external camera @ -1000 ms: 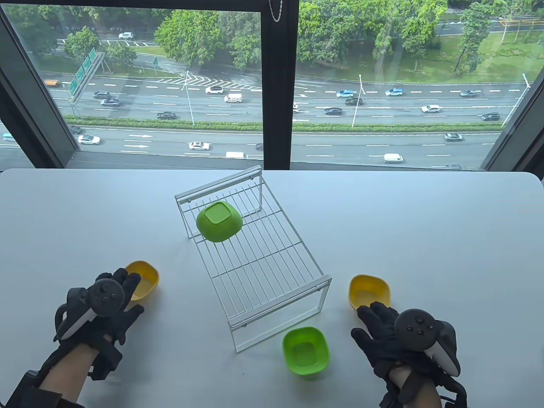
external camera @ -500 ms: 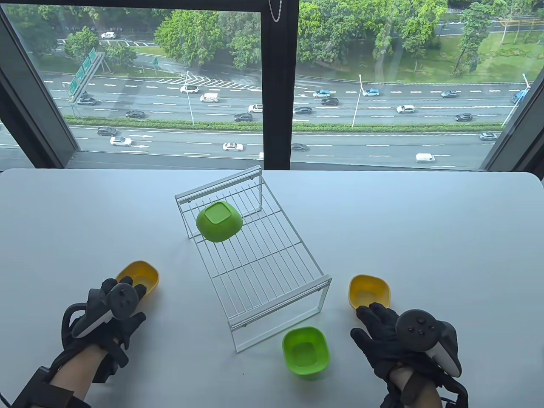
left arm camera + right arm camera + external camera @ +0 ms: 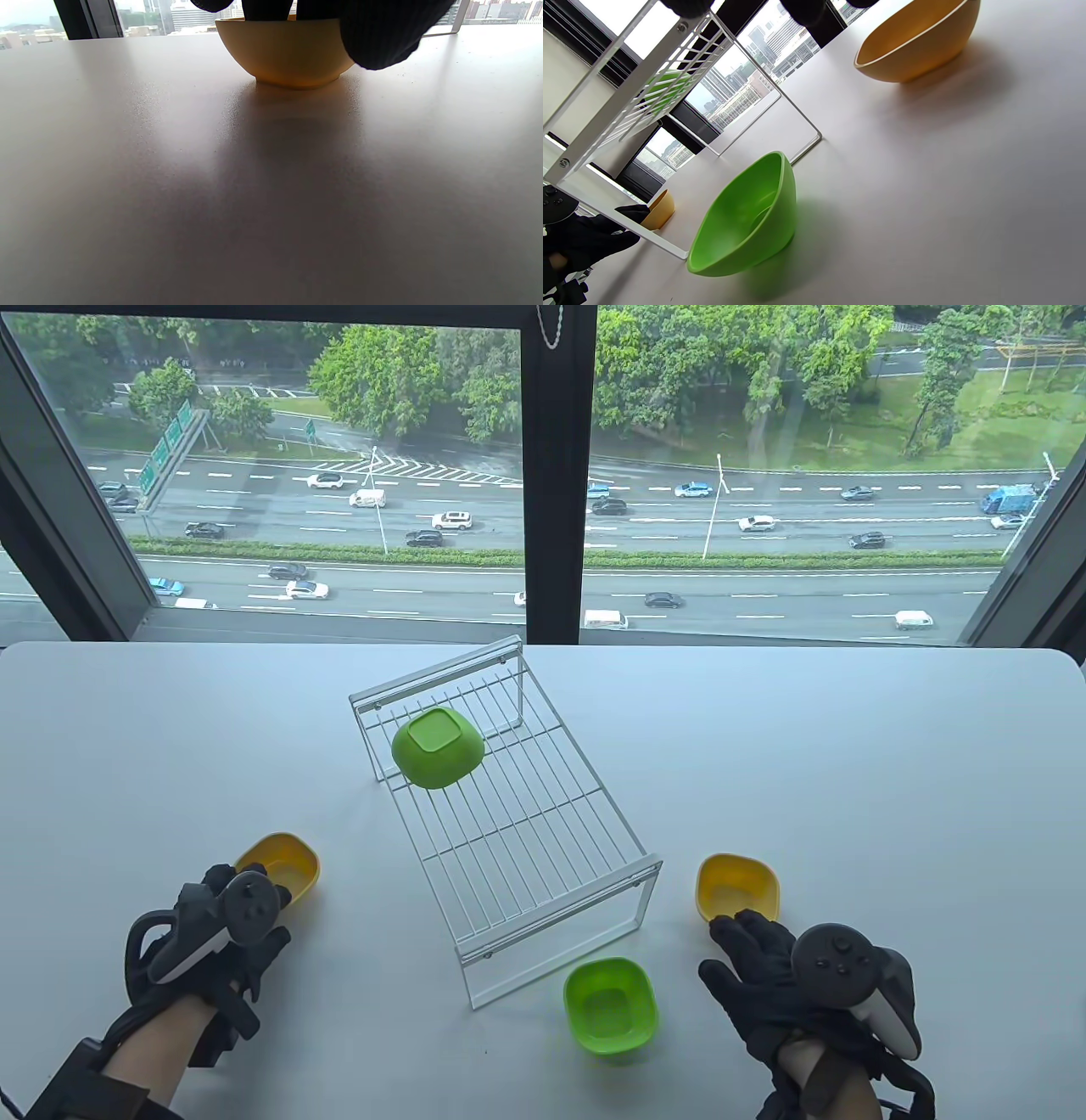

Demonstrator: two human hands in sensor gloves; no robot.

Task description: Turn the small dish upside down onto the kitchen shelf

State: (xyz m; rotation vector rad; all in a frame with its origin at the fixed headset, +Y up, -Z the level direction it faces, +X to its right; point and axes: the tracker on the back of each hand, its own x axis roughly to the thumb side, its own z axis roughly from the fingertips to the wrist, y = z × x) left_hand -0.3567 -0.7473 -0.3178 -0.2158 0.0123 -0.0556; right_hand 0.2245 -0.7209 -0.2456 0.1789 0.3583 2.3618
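A small yellow dish (image 3: 287, 867) stands upright on the white table at the front left. My left hand (image 3: 254, 886) grips its near rim; in the left wrist view the fingers (image 3: 382, 38) hang over the rim of the dish (image 3: 284, 55), which sits on the table. The white wire kitchen shelf (image 3: 543, 848) stands in the middle, with a green dish (image 3: 437, 746) upside down on its far end. My right hand (image 3: 742, 933) lies open and flat on the table, just in front of a second yellow dish (image 3: 738, 886).
A green dish (image 3: 611, 1005) stands upright on the table between the shelf's near leg and my right hand; it also shows in the right wrist view (image 3: 746, 220). The table's far edge meets a large window.
My left hand has drawn back and its fingers have curled onto the near rim of the left yellow dish, which shifted slightly. The right hand has not moved.
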